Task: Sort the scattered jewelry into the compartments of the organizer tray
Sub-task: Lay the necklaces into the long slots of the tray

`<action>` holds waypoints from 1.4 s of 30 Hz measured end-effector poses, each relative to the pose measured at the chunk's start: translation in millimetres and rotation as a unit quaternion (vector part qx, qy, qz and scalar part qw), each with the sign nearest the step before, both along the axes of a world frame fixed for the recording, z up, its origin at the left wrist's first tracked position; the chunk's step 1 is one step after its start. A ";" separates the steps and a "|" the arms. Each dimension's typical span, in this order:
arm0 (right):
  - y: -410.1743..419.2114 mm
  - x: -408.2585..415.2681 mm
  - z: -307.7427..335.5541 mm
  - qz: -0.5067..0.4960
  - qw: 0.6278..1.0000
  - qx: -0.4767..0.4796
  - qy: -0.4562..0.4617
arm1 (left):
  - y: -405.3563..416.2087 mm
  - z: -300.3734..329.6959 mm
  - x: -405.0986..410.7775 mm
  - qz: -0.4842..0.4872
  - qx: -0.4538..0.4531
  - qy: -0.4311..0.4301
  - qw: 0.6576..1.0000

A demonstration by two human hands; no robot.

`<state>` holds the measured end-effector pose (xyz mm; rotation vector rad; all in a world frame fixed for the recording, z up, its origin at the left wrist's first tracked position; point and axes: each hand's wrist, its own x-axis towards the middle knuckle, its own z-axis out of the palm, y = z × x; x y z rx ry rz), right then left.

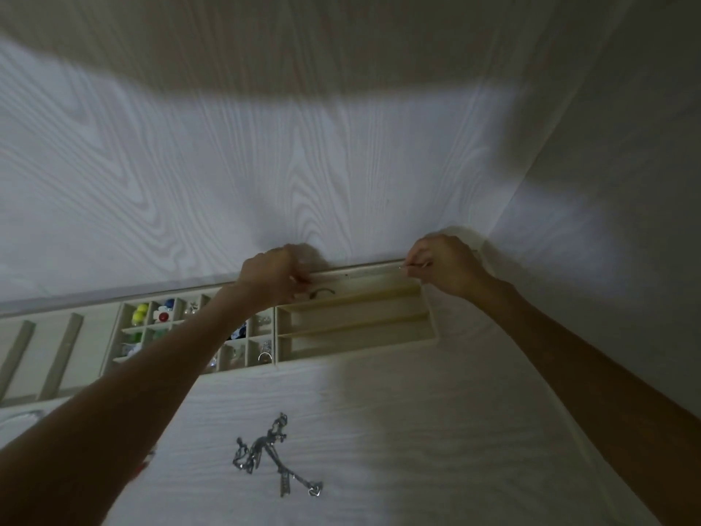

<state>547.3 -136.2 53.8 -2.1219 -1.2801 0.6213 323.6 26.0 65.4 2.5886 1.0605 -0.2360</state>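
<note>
Only the one head view to go on, so here's what it shows. Both hands are up at the far long slot of the cream wooden organizer tray (356,337), stretching a thin silver chain (364,274) along it. The left hand (275,277) has its fingers curled, pinching one end of the chain, and the right hand (445,265) pinches the other end, a small clasp bit poking out of the fingertips. A dark curved piece (322,293) lies in that same slot, just beside the left hand.

The small square compartments (261,328) to the left already hold colourful beads and a ring or two.

Looks like the laying-down step for this chain. Next move probably needs both ends lowered evenly so it lies straight, then letting go. A tangled pile of silver chains (273,455) waits on the white wood-grain table (417,430), well apart from the tray, so there's more sorting left.
</note>
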 end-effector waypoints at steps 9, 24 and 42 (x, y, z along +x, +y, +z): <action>18.9 -15.1 -2.5 0.034 0.993 -0.058 -0.102 | 0.2 -7.5 -8.0 -0.048 0.112 0.081 0.989; 23.3 -6.0 -7.3 0.056 0.973 -0.125 -0.184 | 0.3 2.2 -4.3 -0.071 0.094 0.084 0.989; -3.2 14.9 18.8 0.235 0.913 -0.101 -0.319 | 8.3 11.7 -23.5 -0.071 0.135 0.017 0.988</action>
